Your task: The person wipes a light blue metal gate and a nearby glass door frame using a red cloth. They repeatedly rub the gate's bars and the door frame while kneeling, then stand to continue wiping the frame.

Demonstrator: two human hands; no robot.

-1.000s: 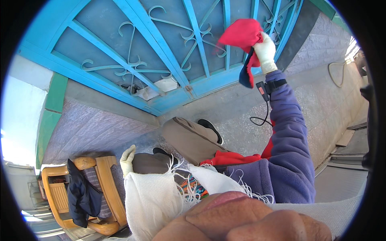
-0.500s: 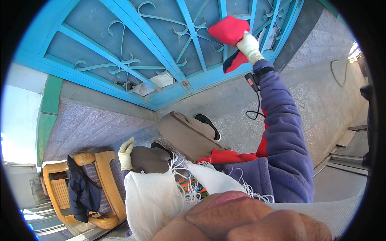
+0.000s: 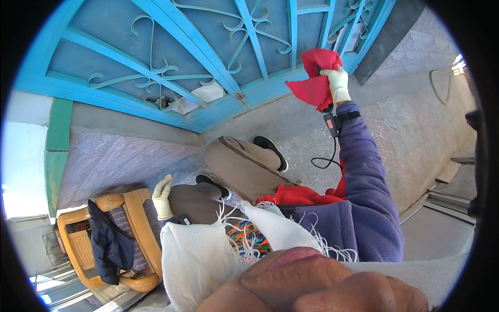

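My right hand (image 3: 338, 83), in a cream glove, grips a red cloth (image 3: 306, 93) with a dark part, raised in front of the turquoise metal door (image 3: 244, 98) and its scrollwork. A small black device (image 3: 331, 125) with a looped cable is strapped at my right wrist. Low at the left, my left hand (image 3: 162, 196), also gloved, is beside my bent leg with its fingers drawn together and nothing visible in them.
A wooden armchair (image 3: 144, 229) with a dark garment (image 3: 106, 244) stands at the lower left beside a stone-faced wall (image 3: 104, 158). Pale speckled paving (image 3: 400, 135) runs right, with a hose (image 3: 439, 91) and some boards (image 3: 448, 171) along it.
My right hand and the cloth moved left, then down and back to the right, the cloth changing shape. My left hand has shifted slightly left and up.
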